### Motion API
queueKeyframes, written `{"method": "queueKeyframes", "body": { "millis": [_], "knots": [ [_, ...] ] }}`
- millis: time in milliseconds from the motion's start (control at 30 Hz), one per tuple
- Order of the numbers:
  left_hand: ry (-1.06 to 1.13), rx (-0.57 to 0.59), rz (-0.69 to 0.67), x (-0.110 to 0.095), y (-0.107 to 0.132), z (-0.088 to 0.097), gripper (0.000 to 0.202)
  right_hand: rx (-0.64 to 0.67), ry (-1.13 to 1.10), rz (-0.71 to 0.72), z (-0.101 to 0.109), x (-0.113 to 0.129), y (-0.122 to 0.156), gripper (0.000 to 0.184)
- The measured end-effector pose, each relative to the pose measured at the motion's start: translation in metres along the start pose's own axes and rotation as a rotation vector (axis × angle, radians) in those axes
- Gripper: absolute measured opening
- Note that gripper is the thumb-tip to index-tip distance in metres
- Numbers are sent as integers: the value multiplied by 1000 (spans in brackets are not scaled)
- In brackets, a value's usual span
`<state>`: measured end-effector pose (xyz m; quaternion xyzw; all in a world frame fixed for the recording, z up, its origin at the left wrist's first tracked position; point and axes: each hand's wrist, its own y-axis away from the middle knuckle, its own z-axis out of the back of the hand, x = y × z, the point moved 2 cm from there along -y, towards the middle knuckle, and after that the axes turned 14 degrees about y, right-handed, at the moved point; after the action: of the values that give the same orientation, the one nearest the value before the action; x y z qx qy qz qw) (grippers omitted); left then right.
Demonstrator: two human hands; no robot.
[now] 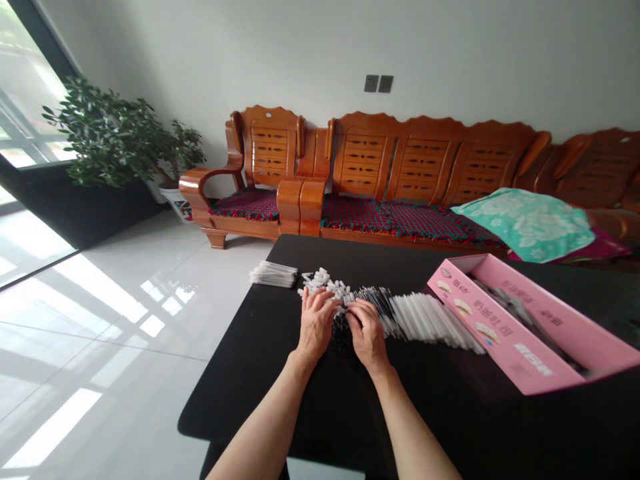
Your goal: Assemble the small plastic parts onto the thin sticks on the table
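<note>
My left hand [316,325] and my right hand [369,331] meet over the table, fingertips bent inward and close together. Both are closed in a pinch around something too small to make out. Just beyond them lies a heap of short white plastic pieces [320,279]. Under and between my hands is a pile of small black pieces [342,335], partly hidden. Thin dark sticks, like pen refills [381,304], lie beside my right hand. A row of white translucent tubes, like pen barrels [430,319], stretches to the right of them.
A bundle of white sticks [274,274] lies at the black table's [240,373] left edge. On the right stands an open pink box [500,333] with grey items inside. Behind are a wooden sofa [365,157], a teal cloth [533,223] and a potted plant [115,133].
</note>
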<state>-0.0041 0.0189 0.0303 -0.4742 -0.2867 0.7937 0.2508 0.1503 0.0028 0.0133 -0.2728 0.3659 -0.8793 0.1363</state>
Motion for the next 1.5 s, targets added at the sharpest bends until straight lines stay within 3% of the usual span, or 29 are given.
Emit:
{"method": "queueKeyframes", "body": {
  "millis": [67,133,267,367,733,1367,1500],
  "knots": [
    [73,-154,116,5,2,5,18,-60,-27,-32,3,-2,-1,19],
    [226,-255,315,13,5,7,17,-122,-37,-68,6,-3,-1,18],
    [762,-252,701,27,10,0,38,-120,-57,-68,7,-2,-2,17],
    [1064,-298,812,32,8,-4,45,-55,-59,-25,4,3,-3,16],
    [1113,-340,771,30,6,-1,44,52,29,32,-8,0,4,24],
    [1034,-345,769,30,6,1,42,82,-63,-42,-7,5,1,5],
    [1039,-354,769,30,6,2,43,123,-58,-1,-8,5,2,15]
  ]
}}
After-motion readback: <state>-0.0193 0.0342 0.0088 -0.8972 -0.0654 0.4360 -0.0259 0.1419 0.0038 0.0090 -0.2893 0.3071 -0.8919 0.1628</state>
